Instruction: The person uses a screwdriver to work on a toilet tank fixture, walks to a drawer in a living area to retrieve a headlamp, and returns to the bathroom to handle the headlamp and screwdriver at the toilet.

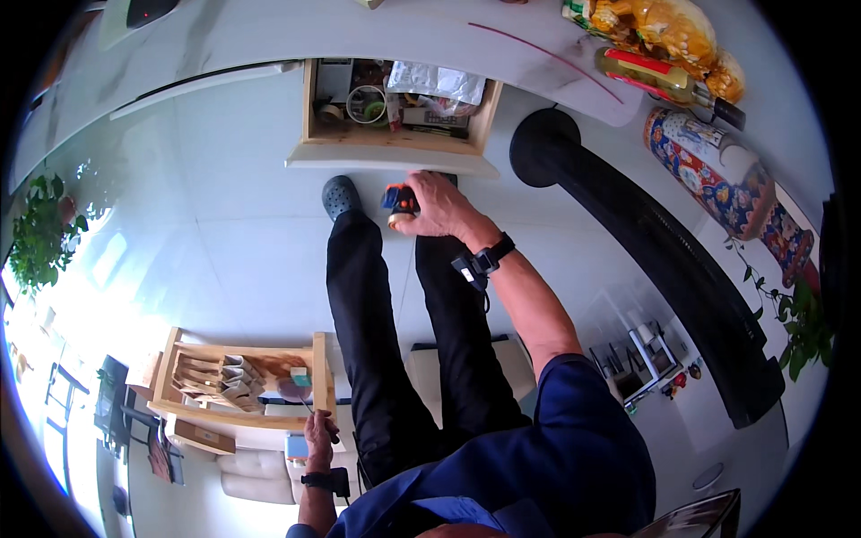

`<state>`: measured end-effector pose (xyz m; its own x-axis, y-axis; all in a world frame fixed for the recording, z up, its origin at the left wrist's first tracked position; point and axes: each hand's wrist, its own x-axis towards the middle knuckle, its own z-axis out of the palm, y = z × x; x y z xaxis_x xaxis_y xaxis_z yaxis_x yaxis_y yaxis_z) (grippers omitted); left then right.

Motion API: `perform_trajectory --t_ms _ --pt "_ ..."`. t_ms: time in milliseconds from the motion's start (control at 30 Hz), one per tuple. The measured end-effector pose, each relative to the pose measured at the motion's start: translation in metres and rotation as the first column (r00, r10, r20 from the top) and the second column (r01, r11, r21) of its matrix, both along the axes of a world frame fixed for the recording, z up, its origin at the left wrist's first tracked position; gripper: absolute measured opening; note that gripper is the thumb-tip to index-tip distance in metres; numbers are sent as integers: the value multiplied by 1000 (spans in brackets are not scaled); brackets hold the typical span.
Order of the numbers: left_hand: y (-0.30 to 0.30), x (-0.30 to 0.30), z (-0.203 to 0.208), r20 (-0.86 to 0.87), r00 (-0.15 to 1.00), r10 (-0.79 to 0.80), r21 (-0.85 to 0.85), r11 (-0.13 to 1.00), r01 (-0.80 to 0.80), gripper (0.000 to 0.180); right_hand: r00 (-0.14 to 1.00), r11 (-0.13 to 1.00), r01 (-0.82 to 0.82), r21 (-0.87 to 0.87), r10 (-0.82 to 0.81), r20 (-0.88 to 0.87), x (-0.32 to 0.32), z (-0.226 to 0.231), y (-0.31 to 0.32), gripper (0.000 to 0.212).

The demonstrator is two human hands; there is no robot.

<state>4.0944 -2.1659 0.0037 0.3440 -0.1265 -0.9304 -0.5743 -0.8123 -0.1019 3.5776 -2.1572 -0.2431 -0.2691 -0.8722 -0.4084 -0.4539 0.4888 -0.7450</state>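
Note:
My right hand is closed around a small black-and-orange tape measure with a blue patch. It is in front of an open wooden drawer, apart from the drawer's white front. Inside the drawer lie a silver packet, a clear round container, a remote control and a roll of tape. Lower left, my left hand is closed beside a wooden drawer-like frame. A thin stick-like thing seems to run up from its fingers; what it is, I cannot make out.
A tall black tower-like appliance stands to the right. On the white countertop are a bottle, a golden figurine and a patterned vase. A leafy plant is at the far left. Pale seating lies lower left.

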Motion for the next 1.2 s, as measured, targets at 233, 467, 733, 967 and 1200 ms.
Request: perform_trajectory --t_ms 233,467,733,967,1200 --pt "7 -9 16 3 999 -35 -54 998 35 33 986 997 37 70 -25 -167 -64 3 -52 55" --pt "9 -25 39 -79 997 -11 -99 995 3 27 971 976 -90 200 41 234 -53 79 -15 50" --pt "-44 -87 60 -257 937 -236 -276 947 163 20 695 952 201 229 -303 652 -6 266 95 77" --pt "-119 -232 118 -400 358 -844 -637 536 554 25 414 826 530 193 -450 791 38 448 172 59" --pt "-147 -304 146 -337 10 -941 -700 257 666 24 213 514 855 63 -460 862 134 558 276 45"
